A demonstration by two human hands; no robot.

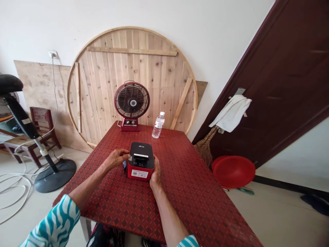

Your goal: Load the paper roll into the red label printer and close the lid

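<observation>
A small label printer [141,161], red below and black on top, sits on the near half of the table. A white paper strip shows at its top slot, and a printed sticker covers part of its front. My right hand [156,173] lies along the printer's right side, fingers curled against it. At the upper left edge, my left hand [118,158] has its fingers bent together, tips touching the casing beside a small pale patch. Something bluish shows beneath that hand, too small to name. Behind the printer stands an upright, capped water bottle [158,125].
The table [185,192] has a red patterned cover. A dark red fan [132,103] stands at its far edge, before a round wooden tabletop [164,72]. Left are a black fan base [55,175], loose cables and a chair [42,128]. Right, a red basin [233,171] and a broom [205,147].
</observation>
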